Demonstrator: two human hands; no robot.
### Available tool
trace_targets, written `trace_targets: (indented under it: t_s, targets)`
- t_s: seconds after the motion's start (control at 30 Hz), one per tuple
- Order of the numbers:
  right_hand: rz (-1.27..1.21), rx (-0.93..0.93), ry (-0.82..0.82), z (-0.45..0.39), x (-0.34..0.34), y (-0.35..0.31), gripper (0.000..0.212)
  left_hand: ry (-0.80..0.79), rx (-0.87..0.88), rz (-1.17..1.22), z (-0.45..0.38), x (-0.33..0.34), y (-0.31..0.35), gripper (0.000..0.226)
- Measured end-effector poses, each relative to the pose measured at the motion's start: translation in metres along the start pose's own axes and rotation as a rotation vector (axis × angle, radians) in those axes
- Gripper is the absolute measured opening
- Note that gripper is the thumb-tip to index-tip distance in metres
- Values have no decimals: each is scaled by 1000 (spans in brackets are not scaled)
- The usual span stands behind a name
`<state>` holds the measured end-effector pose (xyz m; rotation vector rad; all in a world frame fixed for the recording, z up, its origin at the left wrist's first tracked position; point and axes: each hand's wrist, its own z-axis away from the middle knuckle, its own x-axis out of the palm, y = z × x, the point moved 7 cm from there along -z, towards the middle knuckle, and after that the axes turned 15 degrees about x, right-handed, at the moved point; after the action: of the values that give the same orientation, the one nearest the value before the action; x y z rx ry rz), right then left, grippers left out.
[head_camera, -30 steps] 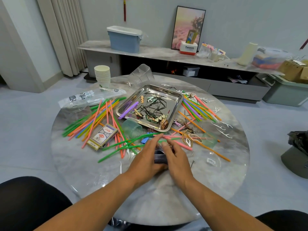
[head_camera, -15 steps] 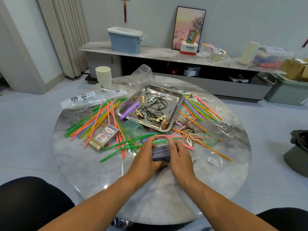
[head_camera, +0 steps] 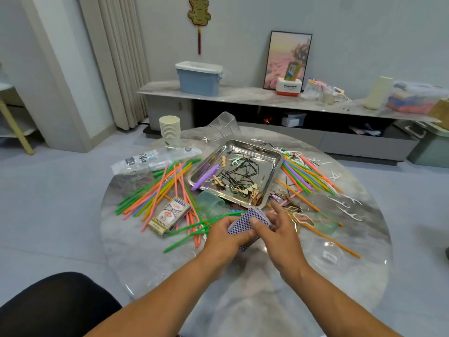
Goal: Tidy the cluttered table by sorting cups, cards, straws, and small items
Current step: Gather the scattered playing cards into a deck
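Left hand (head_camera: pixel 224 235) and right hand (head_camera: pixel 279 231) together, fingers (head_camera: pixel 255 221) curled

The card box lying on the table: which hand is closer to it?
Left. The left hand, holding the cards, sits just right of the card box; the right hand is farther right.

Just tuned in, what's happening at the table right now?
A person is holding a deck of cards above the round table with both hands: the left hand grips it from below, and the right hand pinches it with the thumb on top. The card box lies among loose straws to the left. The metal tray behind holds hairpins and small bits. A stack of paper cups stands at the far edge.
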<state>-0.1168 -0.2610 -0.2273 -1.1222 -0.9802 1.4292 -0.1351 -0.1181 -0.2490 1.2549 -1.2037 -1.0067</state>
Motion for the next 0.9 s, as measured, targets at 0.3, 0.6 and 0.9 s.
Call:
trace_targets:
  t_s: [0.3, 0.6, 0.9]
  targets:
    - [919, -137, 118, 15, 4, -23, 21, -150, 66, -337, -6, 0, 26, 71]
    - [740, -21, 90, 9, -11, -13, 23, 83, 310, -919, -40, -77, 76, 65]
    - [439, -1, 158, -1, -36, -42, 19, -119, -97, -1269, -69, -156, 23, 73]
